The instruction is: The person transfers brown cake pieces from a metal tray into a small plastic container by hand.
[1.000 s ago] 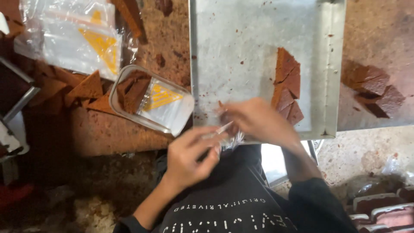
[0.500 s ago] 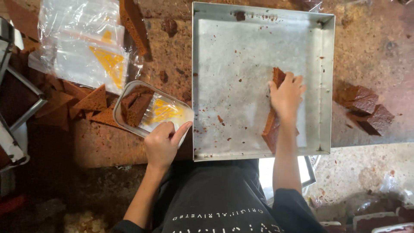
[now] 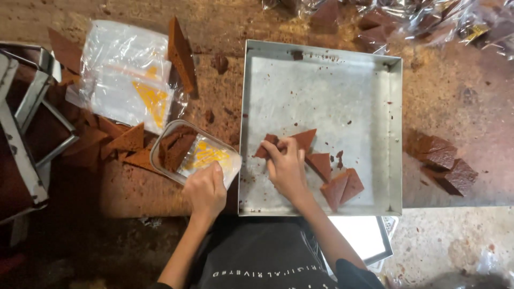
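Right hand closes on triangular cake slices near the metal tray's front edge; left hand grips the plastic container leftward.

Right hand covers part of the brown wedge it touches. Clear-wrapped brown pieces run off the top edge. Metal frame cut off at left.

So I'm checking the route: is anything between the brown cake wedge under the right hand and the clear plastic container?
Only the raised left wall of the square metal tray stands between the brown cake wedge under the right hand and the clear plastic container held by the left hand.
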